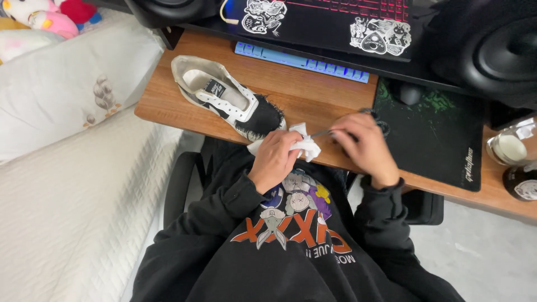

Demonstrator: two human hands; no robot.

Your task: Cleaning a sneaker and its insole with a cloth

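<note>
White tissue [305, 146] bunched in closed left hand [275, 159] at desk edge [168, 114] beside shoe [226, 96], right hand [363, 146] pinching scissors [358, 126]; risk: blade nicking left fingers through close quarters.

Stickers: you have two black-and-white stickers on the dark laptop edge, well above your hands; the left sticker [264, 15] sits up and left of your left hand [274, 158], the right sticker [380, 36] straight above your right hand [363, 148].
Tongue label: a small black rectangular label [215, 88] with white marks lies on the shoe's tongue, up and left of your left hand.
Jar label: a round pale label [526, 190] on the dark jar stands far right of your right hand.
</note>
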